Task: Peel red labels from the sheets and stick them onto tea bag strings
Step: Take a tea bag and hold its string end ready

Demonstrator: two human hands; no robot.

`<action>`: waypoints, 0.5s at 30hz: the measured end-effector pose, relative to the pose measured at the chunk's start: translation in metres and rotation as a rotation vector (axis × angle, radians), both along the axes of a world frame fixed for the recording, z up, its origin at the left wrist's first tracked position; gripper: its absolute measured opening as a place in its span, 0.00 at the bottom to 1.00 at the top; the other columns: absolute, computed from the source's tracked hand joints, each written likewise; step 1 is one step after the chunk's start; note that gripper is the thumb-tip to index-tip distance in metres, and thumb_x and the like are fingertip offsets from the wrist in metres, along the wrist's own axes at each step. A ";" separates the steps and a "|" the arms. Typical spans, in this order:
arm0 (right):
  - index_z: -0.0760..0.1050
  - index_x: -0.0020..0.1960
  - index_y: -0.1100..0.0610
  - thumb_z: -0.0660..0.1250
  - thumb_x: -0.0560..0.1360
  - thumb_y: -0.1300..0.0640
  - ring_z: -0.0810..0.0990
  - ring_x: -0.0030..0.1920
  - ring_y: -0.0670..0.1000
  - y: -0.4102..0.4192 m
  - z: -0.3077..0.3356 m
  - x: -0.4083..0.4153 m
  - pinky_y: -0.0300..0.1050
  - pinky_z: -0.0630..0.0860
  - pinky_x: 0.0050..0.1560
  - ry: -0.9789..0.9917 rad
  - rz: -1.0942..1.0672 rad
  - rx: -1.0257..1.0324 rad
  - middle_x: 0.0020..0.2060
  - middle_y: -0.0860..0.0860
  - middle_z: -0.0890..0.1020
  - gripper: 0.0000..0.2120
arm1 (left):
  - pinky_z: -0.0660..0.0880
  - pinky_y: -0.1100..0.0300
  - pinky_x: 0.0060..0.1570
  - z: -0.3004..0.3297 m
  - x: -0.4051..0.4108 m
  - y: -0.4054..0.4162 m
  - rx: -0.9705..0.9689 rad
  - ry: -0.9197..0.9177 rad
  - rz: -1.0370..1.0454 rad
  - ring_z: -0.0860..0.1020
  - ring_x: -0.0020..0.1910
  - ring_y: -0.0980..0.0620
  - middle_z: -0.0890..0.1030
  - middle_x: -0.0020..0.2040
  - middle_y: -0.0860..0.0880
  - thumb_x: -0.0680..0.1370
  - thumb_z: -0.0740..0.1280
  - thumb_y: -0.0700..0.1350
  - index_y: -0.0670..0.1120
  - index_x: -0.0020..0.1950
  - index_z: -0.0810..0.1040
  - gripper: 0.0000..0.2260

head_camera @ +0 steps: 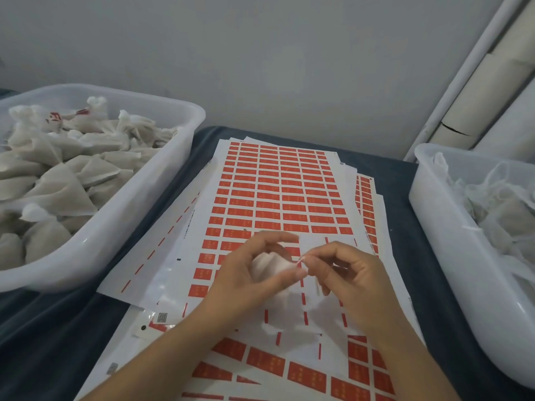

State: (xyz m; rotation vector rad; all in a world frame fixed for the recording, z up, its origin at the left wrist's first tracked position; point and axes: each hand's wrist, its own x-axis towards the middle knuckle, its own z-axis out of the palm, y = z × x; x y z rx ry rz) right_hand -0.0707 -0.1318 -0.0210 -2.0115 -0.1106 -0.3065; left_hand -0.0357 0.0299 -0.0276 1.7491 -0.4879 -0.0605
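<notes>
Cupping tea bag (267,263) in left hand (249,273); right hand (347,276) fingers pinching red label (300,263)

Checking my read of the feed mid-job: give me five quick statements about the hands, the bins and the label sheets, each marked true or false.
1. The left hand holds a white tea bag. True.
2. The right hand rests flat on the label sheets. False: its fingertips pinch something small at the tea bag, above the sheets.
3. The bin on the left holds tea bags. True.
4. The top sheet is full of red labels. False: the part nearest the hands is already peeled.
5. The bin on the right is empty. False: it holds white bags too.
</notes>
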 end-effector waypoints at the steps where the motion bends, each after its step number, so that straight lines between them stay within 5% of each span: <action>1: 0.76 0.41 0.44 0.65 0.67 0.45 0.80 0.38 0.42 0.001 0.000 -0.001 0.28 0.75 0.38 0.007 0.009 -0.010 0.38 0.36 0.82 0.06 | 0.66 0.82 0.44 0.000 0.000 -0.001 0.013 -0.028 -0.008 0.74 0.49 0.71 0.77 0.45 0.72 0.66 0.67 0.58 0.64 0.44 0.76 0.08; 6: 0.78 0.38 0.48 0.63 0.68 0.45 0.80 0.38 0.46 -0.005 0.007 -0.004 0.27 0.75 0.39 0.083 -0.039 0.307 0.37 0.44 0.82 0.09 | 0.69 0.80 0.41 -0.005 0.005 0.001 0.001 -0.062 0.062 0.75 0.47 0.68 0.78 0.42 0.70 0.67 0.65 0.61 0.62 0.36 0.77 0.05; 11: 0.80 0.34 0.50 0.62 0.70 0.53 0.75 0.29 0.48 -0.006 0.012 -0.001 0.34 0.77 0.36 0.163 0.046 0.794 0.29 0.50 0.77 0.10 | 0.68 0.79 0.50 -0.006 0.008 -0.005 0.100 -0.152 0.051 0.70 0.55 0.69 0.72 0.52 0.74 0.68 0.59 0.65 0.64 0.45 0.74 0.10; 13: 0.80 0.35 0.50 0.64 0.69 0.51 0.75 0.28 0.47 -0.005 0.013 -0.002 0.35 0.76 0.35 0.161 0.073 0.817 0.29 0.50 0.78 0.09 | 0.69 0.77 0.50 -0.009 0.004 -0.003 0.083 -0.165 0.111 0.70 0.55 0.68 0.71 0.53 0.72 0.69 0.59 0.64 0.61 0.49 0.73 0.13; 15: 0.81 0.35 0.49 0.71 0.65 0.44 0.76 0.29 0.47 -0.005 0.014 -0.003 0.35 0.76 0.36 0.136 0.097 0.782 0.30 0.49 0.79 0.09 | 0.73 0.73 0.43 -0.012 0.001 0.004 0.016 -0.083 0.118 0.75 0.46 0.62 0.77 0.45 0.64 0.70 0.58 0.63 0.57 0.42 0.76 0.13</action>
